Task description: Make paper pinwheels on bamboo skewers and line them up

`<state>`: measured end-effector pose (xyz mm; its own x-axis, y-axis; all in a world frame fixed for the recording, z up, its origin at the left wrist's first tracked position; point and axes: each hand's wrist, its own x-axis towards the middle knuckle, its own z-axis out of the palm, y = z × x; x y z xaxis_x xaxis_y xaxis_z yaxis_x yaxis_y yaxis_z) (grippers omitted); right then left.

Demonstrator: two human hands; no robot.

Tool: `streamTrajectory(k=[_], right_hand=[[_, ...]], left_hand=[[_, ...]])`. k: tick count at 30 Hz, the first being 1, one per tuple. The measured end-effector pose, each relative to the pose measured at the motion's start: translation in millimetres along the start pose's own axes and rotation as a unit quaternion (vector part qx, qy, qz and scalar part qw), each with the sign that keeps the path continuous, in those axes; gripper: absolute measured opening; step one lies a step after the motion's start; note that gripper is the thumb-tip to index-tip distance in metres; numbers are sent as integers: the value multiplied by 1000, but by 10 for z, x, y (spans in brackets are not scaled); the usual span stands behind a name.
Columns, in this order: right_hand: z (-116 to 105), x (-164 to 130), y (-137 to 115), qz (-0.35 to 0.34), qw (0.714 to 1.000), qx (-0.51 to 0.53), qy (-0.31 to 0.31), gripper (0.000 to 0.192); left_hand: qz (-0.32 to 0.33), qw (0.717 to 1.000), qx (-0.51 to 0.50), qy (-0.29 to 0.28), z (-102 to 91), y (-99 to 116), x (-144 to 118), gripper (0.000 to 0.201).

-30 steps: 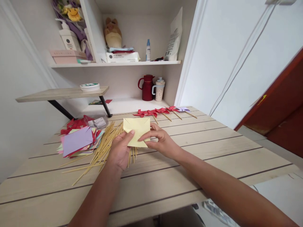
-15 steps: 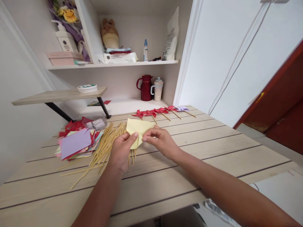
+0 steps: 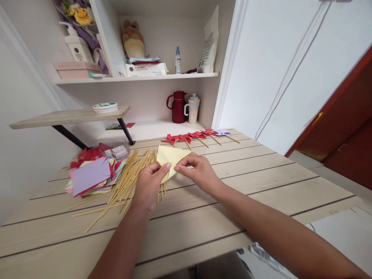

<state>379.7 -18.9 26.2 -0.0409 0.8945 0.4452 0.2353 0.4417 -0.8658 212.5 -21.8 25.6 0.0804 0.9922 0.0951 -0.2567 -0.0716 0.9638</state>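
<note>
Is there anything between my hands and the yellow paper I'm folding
Nothing visible. Both the left hand and right hand already pinch the yellow paper directly, above the table. The wooden sticks lie beneath and to the left, not between.

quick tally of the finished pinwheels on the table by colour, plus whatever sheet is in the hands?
Red pinwheels: 4, in a row at the far edge of the table.
Purple pinwheel: 1, at the right end of that row.
Yellow paper sheet: 1, pinched between left hand and right hand.
Total: 6.
</note>
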Motion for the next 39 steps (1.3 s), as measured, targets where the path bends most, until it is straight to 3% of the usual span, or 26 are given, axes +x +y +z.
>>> streamTrajectory(k=[27, 31, 35, 37, 39], right_hand=[[17, 5, 36, -20, 999, -29, 20, 14], [16, 14, 37, -17, 1000, -14, 14, 14], [-114, 66, -10, -49, 996, 7, 76, 18], [-222, 104, -34, -59, 995, -16, 76, 37], [-321, 141, -34, -52, 998, -34, 15, 62]], left_hand=[[-7, 998, 68, 18, 5, 2, 0, 39], [24, 993, 109, 45, 11, 3, 13, 28], [88, 969, 221, 59, 12, 18, 15, 18], [146, 944, 291, 52, 21, 23, 7, 18], [201, 918, 340, 38, 38, 23, -2, 22]])
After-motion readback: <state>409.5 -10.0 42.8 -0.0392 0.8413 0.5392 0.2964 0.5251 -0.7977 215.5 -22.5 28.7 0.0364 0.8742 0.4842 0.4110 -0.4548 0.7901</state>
